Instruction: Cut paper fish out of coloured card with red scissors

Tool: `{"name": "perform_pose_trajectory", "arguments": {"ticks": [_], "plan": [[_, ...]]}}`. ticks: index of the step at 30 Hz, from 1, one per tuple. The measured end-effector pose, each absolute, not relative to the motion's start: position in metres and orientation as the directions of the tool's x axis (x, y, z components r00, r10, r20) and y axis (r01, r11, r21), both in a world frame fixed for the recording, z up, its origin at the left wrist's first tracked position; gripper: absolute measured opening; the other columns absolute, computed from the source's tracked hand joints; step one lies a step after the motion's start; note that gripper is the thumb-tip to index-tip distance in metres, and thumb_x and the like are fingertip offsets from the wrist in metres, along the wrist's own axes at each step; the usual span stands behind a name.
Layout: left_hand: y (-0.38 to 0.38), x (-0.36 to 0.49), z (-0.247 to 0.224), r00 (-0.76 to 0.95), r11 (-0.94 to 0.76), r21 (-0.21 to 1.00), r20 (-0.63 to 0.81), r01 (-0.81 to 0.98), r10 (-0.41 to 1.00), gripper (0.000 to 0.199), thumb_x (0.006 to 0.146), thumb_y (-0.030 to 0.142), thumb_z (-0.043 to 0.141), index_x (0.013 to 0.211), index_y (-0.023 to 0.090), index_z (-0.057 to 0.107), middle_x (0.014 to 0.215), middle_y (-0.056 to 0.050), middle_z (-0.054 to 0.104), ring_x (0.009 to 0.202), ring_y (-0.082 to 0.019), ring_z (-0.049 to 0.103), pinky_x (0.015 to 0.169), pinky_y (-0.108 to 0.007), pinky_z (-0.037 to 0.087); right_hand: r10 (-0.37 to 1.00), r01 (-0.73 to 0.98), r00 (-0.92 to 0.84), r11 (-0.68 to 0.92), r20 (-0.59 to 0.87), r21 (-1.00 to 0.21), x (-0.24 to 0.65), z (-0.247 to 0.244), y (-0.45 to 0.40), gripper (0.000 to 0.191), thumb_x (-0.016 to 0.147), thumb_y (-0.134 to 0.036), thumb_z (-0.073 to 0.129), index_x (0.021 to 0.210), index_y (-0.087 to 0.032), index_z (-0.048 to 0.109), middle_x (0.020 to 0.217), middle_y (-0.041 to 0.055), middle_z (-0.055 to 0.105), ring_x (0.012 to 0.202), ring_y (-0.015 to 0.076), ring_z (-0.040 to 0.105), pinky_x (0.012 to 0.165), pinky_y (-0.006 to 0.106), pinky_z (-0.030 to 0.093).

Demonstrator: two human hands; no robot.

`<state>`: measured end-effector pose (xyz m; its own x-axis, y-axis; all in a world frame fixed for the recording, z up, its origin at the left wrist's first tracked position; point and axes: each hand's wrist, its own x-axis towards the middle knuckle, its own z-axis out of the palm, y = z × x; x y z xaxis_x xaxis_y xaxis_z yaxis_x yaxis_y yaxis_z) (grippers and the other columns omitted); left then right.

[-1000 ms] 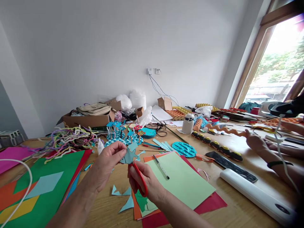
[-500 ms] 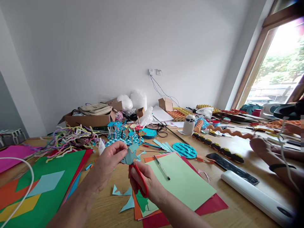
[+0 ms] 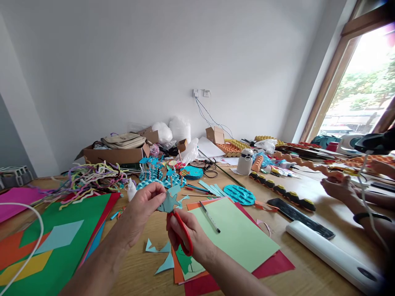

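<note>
Between thumb and fingers, my left hand pinches a light-blue paper cutout with jagged, fin-like edges. My right hand is closed on red-handled scissors; their blades are mostly hidden behind the paper's lower edge. Light-blue paper scraps lie on the table below my hands. Under my right wrist is a stack of coloured sheets topped by a pale green sheet, with a pen lying on it. A dark green paper piece pokes out beside the scissor handles.
Coloured paper lies at left below a heap of pipe cleaners. A white glue bottle stands behind my left hand. At right are a dark phone-like slab, a long white device, an egg-carton strip and another person's hands.
My hands, the paper and the scissors stay almost in place. At right, the other person's hands have shifted slightly.
</note>
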<state>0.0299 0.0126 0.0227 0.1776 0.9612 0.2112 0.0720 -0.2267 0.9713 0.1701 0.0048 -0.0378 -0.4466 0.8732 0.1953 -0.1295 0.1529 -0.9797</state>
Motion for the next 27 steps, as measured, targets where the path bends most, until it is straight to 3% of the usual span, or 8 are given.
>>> {"name": "perform_pose_trajectory", "arguments": {"ticks": [27], "plan": [[0.0133,0.0245,0.0234,0.219,-0.209,0.974,0.186,0.089,0.958,0.014,0.075,0.033,0.054,0.069,0.021,0.052,0.062,0.005,0.047,0.057,-0.011,0.038,0.055,-0.022,0.030,0.883,-0.086,-0.430,0.165,0.186,-0.983,0.1690,-0.0358,0.0023,0.048,0.077,-0.065,0.045,0.062,-0.018,0.042,0.039,-0.0063,0.043,0.032,0.0045,0.032,0.036,0.018,0.023]]}}
